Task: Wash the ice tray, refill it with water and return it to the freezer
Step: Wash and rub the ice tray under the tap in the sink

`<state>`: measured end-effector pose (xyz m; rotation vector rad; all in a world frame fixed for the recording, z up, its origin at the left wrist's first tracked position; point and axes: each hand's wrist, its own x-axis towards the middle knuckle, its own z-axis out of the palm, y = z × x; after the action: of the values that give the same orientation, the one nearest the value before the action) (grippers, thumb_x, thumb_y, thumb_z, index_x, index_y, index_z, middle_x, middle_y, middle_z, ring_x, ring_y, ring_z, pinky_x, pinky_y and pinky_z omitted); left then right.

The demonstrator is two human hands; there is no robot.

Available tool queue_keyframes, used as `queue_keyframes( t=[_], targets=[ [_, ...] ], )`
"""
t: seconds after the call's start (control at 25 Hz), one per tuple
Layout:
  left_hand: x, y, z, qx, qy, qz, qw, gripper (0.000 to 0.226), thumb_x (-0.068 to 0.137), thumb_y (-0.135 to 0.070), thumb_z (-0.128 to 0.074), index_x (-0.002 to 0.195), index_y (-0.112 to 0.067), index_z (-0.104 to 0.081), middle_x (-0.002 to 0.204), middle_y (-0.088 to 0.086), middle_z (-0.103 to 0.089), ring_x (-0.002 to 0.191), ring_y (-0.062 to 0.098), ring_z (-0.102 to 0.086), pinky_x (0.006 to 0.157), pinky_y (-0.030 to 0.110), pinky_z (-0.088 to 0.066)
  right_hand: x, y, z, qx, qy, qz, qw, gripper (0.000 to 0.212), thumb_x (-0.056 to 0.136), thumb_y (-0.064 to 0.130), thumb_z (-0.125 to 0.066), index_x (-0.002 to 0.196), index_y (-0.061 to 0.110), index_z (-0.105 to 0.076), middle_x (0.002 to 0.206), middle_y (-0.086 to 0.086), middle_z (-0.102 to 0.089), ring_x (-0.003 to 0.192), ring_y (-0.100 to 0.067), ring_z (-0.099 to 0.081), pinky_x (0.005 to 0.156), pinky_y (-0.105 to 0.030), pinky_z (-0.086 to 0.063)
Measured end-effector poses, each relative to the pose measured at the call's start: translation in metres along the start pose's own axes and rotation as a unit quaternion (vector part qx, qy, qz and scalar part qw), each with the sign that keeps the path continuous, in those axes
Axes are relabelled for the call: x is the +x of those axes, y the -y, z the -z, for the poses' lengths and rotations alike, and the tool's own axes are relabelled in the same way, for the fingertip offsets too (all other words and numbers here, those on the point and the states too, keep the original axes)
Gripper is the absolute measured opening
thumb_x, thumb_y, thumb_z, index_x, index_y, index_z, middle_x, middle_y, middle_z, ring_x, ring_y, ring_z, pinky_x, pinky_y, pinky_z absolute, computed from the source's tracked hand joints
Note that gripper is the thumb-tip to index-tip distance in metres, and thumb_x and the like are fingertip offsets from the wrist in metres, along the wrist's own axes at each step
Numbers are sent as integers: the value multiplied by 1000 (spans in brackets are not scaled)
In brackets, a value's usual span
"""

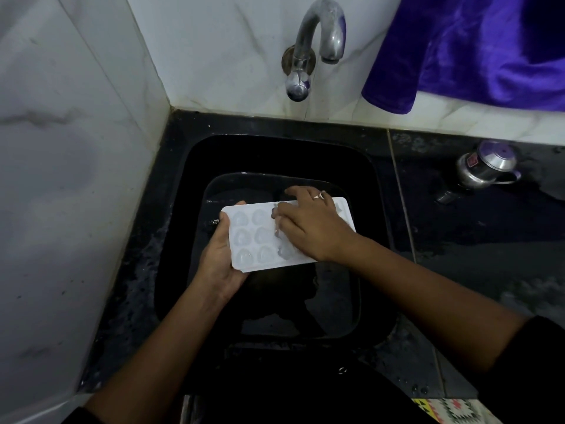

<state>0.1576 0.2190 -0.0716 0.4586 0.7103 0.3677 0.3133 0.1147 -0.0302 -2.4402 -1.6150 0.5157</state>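
Note:
A white ice tray [250,237] with rounded cavities is held level over the black sink [371,209]. My left hand [218,261] grips its left end from below, thumb on the top edge. My right hand [308,224] lies flat on the tray's right half, fingers spread over the cavities and a ring on one finger; it covers that part of the tray. A chrome tap [318,41] juts from the marble wall above the sink; no water stream is visible.
A dark basin [232,182] sits inside the sink under the tray. A steel lidded pot [486,165] stands on the wet black counter to the right. A purple cloth [477,50] hangs at the upper right. Marble walls close the left and back.

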Motion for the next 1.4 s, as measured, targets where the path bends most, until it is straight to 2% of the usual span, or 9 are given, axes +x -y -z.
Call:
queue_keyframes(
  t=[0.2, 0.36, 0.52, 0.68, 0.84, 1.0, 1.08, 1.2, 1.4],
  targets=[
    [5, 6, 3, -12, -11, 11, 1000, 51, 112, -52, -35, 151, -26, -54, 141, 17, -67, 124, 37, -69, 91, 54, -63, 4, 6, 2, -206, -35, 48, 977, 53, 101, 49, -27, 122, 27, -70, 155, -16, -45, 147, -41, -34, 121, -69, -7],
    [1, -4, 4, -25, -5, -6, 1000, 45, 111, -51, -32, 130, -27, -66, 121, 12, -78, 101, 30, -79, 75, 48, -66, -8, -9, 3, -77, 12, 53, 996, 56, 103, 53, -21, 152, 39, -45, 170, -12, -20, 158, -39, -8, 124, -64, 2],
    [4, 6, 6, -11, -8, 6, 1000, 51, 112, -51, -34, 150, -25, -55, 141, 16, -68, 120, 34, -71, 87, 51, -64, 1, -8, 1, -96, -29, 26, 995, 56, 101, 52, -21, 133, 35, -63, 165, -14, -32, 155, -40, -17, 124, -65, -3],
    [3, 2, 6, -22, 20, 0, 1000, 48, 112, -51, -32, 143, -25, -58, 135, 16, -71, 113, 33, -74, 85, 51, -65, -11, -8, -6, -86, 0, 50, 995, 62, 98, 52, -19, 145, 30, -51, 167, -14, -26, 157, -39, -12, 125, -64, -1],
    [3, 6, 9, -20, 17, 18, 999, 54, 113, -53, -34, 156, -24, -48, 150, 19, -60, 134, 40, -61, 98, 55, -59, -4, 0, -2, -86, -39, 20, 995, 52, 101, 48, -25, 131, 28, -62, 164, -16, -32, 155, -39, -18, 124, -64, -5],
    [-2, -1, 13, -30, 22, -13, 999, 53, 112, -53, -34, 153, -24, -51, 144, 18, -65, 123, 36, -69, 90, 54, -62, -8, 2, -1, -84, -18, 62, 994, 54, 101, 49, -24, 140, 30, -57, 165, -15, -30, 155, -39, -17, 124, -64, -5],
    [-11, -2, 10, -21, 23, -9, 999, 53, 112, -53, -33, 149, -24, -58, 145, 18, -64, 126, 37, -68, 94, 54, -61, -7, 5, 5, -81, -46, 39, 995, 54, 100, 48, -23, 131, 28, -63, 162, -16, -35, 153, -40, -22, 123, -64, -8],
    [-24, -6, 2, -14, 22, -1, 1000, 61, 112, -51, -31, 108, -23, -85, 125, 16, -76, 107, 31, -77, 90, 51, -62, -9, 24, -1, -87, -39, 38, 995, 52, 102, 48, -24, 131, 22, -60, 163, -17, -34, 153, -38, -23, 124, -63, -9],
    [-35, -23, 13, -27, 10, -24, 999, 52, 110, -52, -34, 123, -25, -76, 132, 18, -72, 108, 34, -76, 88, 54, -63, -24, 39, 7, -42, -69, 32, 996, 63, 97, 50, -19, 143, 24, -53, 165, -17, -30, 154, -38, -21, 125, -62, -8]
  ],
)
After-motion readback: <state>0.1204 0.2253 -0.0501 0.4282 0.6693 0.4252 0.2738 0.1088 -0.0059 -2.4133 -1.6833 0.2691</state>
